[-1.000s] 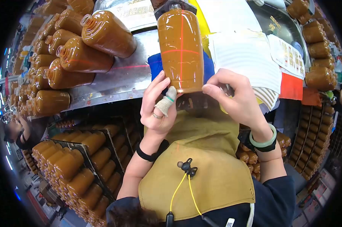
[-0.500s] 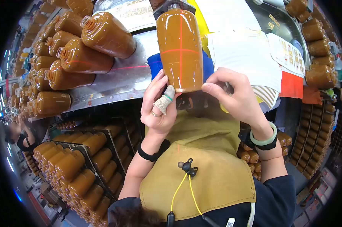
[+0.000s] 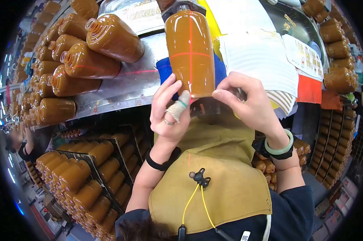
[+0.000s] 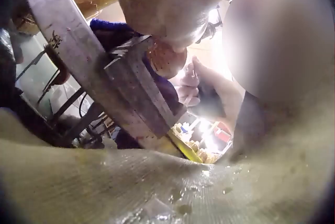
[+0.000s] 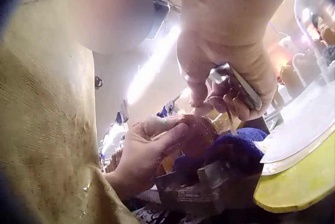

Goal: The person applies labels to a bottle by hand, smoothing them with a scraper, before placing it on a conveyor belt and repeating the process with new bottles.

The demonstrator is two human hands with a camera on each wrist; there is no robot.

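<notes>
A large amber-brown bottle (image 3: 190, 52) lies on its side on a blue cloth (image 3: 163, 68), its neck against a dark holder (image 3: 184, 7) and its base toward the person. Red light lines cross on it. The left hand (image 3: 169, 114), a knitted cover (image 3: 176, 109) on one finger, holds the left edge of the base with thumb and fingers. At the base's right edge sit the right hand's (image 3: 252, 100) thumb and forefinger tips, close together. Its other fingers curl round a flat, shiny metal tool (image 5: 238, 85), clearest in the right wrist view. What the fingertips pinch, I cannot tell.
Several similar bottles (image 3: 91, 60) lie at left on the metal table (image 3: 121, 86). White sheets (image 3: 254, 56), a printed decal sheet (image 3: 304, 58) and a tray (image 3: 296, 20) are at right. Racks of bottles (image 3: 85, 176) stand below the table; another person (image 3: 26, 140) is far left.
The bottle and both hands stay in nearly the same place. The bottle appears slightly further left in the view, and the left hand's fingers have shifted a little at its base.
</notes>
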